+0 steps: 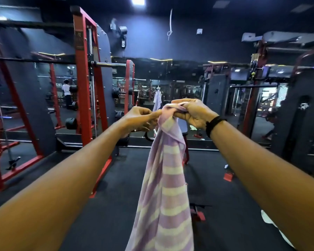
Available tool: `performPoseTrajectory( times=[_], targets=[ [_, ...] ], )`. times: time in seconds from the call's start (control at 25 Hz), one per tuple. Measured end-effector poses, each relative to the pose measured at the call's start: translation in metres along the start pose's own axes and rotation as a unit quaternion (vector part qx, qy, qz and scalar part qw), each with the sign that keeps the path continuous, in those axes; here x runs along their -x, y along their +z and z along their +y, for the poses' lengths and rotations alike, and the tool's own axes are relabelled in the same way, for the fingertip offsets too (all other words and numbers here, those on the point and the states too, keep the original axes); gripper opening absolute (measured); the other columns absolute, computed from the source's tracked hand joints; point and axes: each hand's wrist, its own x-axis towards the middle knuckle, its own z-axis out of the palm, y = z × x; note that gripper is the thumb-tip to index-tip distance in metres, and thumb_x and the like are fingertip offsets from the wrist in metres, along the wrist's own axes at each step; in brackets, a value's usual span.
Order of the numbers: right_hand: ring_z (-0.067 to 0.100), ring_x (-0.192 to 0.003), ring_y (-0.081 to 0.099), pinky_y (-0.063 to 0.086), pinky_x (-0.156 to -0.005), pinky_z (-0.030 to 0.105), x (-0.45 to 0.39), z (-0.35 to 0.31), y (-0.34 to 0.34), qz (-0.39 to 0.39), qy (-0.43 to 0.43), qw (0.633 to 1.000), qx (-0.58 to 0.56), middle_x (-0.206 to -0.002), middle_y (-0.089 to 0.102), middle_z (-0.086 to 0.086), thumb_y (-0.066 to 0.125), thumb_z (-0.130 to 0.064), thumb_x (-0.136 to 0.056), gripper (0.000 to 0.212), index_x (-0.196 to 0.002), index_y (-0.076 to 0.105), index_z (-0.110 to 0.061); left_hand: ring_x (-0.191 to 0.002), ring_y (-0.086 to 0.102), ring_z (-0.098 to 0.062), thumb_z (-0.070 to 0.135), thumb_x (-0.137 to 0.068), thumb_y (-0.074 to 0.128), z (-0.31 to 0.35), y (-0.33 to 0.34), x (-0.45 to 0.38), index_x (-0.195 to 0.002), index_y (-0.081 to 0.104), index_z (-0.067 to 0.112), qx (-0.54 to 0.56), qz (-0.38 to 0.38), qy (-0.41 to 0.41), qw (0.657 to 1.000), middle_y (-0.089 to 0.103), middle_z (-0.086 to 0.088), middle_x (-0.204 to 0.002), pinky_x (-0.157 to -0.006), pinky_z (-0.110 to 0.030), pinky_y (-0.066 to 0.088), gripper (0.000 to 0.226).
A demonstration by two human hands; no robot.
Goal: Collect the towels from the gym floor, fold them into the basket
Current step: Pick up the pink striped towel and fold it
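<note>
Both hands are gripping one striped lilac-and-cream towel (163, 187) at its top edge, left hand (141, 119) and right hand (190, 113) close together, cloth hanging down above the dark gym floor (107, 205).

A gym: a red smith machine (87, 78) stands on the left, weight plates (116, 92) racked beside it, a mirror wall (170, 91) at the far end, dark rubber floor (116, 196) underfoot

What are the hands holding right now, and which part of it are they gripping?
Both hands hold the purple and cream striped towel by its bunched top edge: the left hand pinches it, the right hand grips it. The rest hangs down.
</note>
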Motion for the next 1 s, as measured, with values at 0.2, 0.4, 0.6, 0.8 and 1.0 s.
performPoseTrajectory(
  times=[0.2, 0.4, 0.6, 0.8, 1.0],
  targets=[
    [0.016, -0.056, 0.067, 0.057, -0.051, 0.023, -0.002, 0.008, 0.003, 0.044, -0.002, 0.999, -0.005, -0.082, 0.062, 0.016, 0.039, 0.017, -0.091, 0.028, -0.081, 0.062, 0.006, -0.079, 0.061, -0.021, 0.03, -0.087, 0.069, 0.014, 0.008, -0.019, -0.085, 0.066, 0.008, -0.002, -0.004, 0.054, 0.999, 0.067, -0.016, -0.088, -0.078, -0.04, 0.056, 0.022],
    [0.003, -0.05, 0.057, 0.052, -0.049, 0.02, 0.013, 0.006, -0.027, -0.064, 0.021, 0.955, 0.288, -0.064, 0.063, -0.002, 0.055, -0.001, -0.091, 0.013, -0.092, 0.065, -0.009, -0.075, 0.055, -0.011, 0.024, -0.083, 0.075, 0.035, 0.016, -0.041, -0.081, 0.071, 0.017, -0.01, 0.095, 0.107, 0.99, 0.069, -0.005, -0.082, -0.069, -0.029, 0.051, 0.008],
    [0.018, -0.088, 0.06, 0.053, -0.074, 0.033, 0.012, 0.005, -0.048, -0.103, 0.004, 0.993, 0.053, -0.102, 0.064, 0.005, 0.048, -0.01, -0.092, 0.031, -0.12, 0.061, -0.009, -0.075, 0.059, -0.01, 0.031, -0.071, 0.084, 0.038, 0.024, -0.048, -0.083, 0.076, 0.021, -0.03, 0.12, 0.093, 0.988, 0.074, -0.004, -0.086, -0.081, -0.038, 0.055, 0.018],
    [0.017, -0.075, 0.068, 0.06, -0.071, 0.037, 0.015, 0.006, -0.046, -0.113, -0.046, 0.976, 0.179, -0.09, 0.069, 0.008, 0.069, -0.029, -0.083, 0.03, -0.104, 0.063, -0.009, -0.079, 0.064, -0.014, 0.028, -0.07, 0.084, 0.042, 0.026, -0.041, -0.083, 0.076, 0.014, -0.021, 0.119, 0.084, 0.989, 0.073, -0.005, -0.086, -0.076, -0.032, 0.057, 0.02],
    [0.011, -0.081, 0.066, 0.058, -0.068, 0.026, 0.009, 0.006, -0.035, -0.116, -0.102, 0.958, 0.241, -0.094, 0.068, 0.005, 0.076, -0.03, -0.069, 0.056, -0.118, 0.062, -0.007, -0.077, 0.064, -0.015, 0.031, -0.068, 0.085, 0.02, 0.024, -0.036, -0.082, 0.076, 0.011, 0.035, 0.08, 0.095, 0.992, 0.072, -0.009, -0.083, -0.08, -0.04, 0.057, 0.026]
  ],
)
